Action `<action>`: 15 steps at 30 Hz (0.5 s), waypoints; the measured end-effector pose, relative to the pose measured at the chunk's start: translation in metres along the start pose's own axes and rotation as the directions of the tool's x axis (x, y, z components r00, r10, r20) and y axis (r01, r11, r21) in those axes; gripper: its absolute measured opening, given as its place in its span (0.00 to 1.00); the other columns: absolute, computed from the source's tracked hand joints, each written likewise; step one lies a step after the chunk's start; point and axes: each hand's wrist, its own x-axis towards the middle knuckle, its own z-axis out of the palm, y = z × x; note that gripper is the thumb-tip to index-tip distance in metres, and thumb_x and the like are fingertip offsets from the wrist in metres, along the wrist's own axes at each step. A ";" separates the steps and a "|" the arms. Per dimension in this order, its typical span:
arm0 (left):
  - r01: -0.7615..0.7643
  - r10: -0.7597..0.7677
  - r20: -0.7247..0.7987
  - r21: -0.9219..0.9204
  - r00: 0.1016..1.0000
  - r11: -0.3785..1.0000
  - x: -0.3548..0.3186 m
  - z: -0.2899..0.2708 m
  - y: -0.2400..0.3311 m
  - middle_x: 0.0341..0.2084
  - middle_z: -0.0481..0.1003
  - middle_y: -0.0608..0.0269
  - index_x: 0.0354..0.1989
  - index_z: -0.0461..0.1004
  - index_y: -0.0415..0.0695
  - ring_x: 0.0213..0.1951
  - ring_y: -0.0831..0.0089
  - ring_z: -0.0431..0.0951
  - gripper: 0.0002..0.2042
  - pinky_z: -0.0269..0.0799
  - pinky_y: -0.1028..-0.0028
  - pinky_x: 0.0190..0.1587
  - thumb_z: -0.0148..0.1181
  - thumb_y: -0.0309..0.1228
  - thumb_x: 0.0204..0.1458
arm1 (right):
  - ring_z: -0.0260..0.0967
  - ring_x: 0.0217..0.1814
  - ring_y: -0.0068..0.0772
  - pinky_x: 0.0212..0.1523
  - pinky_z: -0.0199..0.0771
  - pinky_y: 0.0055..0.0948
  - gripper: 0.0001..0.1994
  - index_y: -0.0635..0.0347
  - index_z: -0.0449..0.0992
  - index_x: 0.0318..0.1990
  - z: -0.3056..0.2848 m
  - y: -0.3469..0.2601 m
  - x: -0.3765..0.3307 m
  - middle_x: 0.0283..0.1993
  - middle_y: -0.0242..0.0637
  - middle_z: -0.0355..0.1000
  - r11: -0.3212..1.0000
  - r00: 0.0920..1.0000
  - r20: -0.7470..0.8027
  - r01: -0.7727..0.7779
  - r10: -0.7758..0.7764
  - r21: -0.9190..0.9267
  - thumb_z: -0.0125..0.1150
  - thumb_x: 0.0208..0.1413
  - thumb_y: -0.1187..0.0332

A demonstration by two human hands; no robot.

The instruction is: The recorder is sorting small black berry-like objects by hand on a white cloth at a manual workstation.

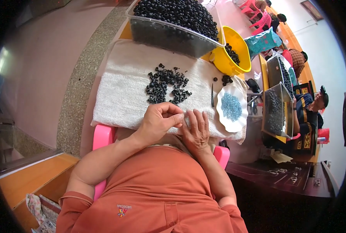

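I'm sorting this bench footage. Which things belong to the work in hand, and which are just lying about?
In use:
left hand and right hand, fingertips together at the towel's near edge
white towel
loose black beads
white dish of blue beads
dark needle-like tool

Lying about:
clear tub of black beads
yellow bowl

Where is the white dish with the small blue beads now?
In the head view, the white dish lies at the right end of the white towel, right of the thin dark tool and below the yellow bowl.
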 end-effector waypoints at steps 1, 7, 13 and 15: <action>-0.003 0.002 -0.017 -0.027 1.000 1.000 0.000 0.001 0.001 0.33 0.78 0.61 0.40 0.76 0.35 0.34 0.79 0.79 0.07 0.78 0.79 0.39 0.62 0.25 0.56 | 0.65 0.61 0.48 0.63 0.62 0.56 0.16 0.55 0.76 0.47 0.002 0.000 0.001 0.58 0.43 0.67 1.000 1.000 0.000 -0.002 0.002 0.000 0.60 0.49 0.69; 0.006 -0.007 -0.030 -0.045 1.000 0.999 0.001 0.001 0.005 0.32 0.78 0.62 0.40 0.75 0.35 0.33 0.78 0.78 0.07 0.78 0.78 0.38 0.61 0.25 0.56 | 0.68 0.61 0.53 0.60 0.70 0.47 0.13 0.62 0.76 0.47 0.010 -0.001 0.002 0.58 0.48 0.70 0.999 0.999 -0.039 0.019 -0.020 -0.034 0.55 0.57 0.68; 0.014 -0.019 -0.057 -0.080 0.998 0.997 0.007 0.000 0.010 0.31 0.78 0.63 0.39 0.75 0.36 0.32 0.78 0.78 0.06 0.78 0.78 0.38 0.61 0.25 0.56 | 0.69 0.61 0.52 0.60 0.70 0.45 0.13 0.61 0.75 0.49 0.009 0.003 0.008 0.57 0.48 0.72 0.998 1.000 -0.017 0.010 -0.011 -0.070 0.55 0.58 0.68; 0.022 -0.027 -0.064 -0.082 0.998 0.996 0.007 -0.001 0.011 0.31 0.77 0.63 0.39 0.76 0.36 0.32 0.78 0.77 0.06 0.78 0.78 0.38 0.61 0.25 0.56 | 0.69 0.61 0.53 0.60 0.70 0.45 0.13 0.60 0.75 0.49 0.010 0.007 0.009 0.57 0.48 0.72 0.998 1.000 -0.007 0.011 -0.011 -0.060 0.55 0.58 0.68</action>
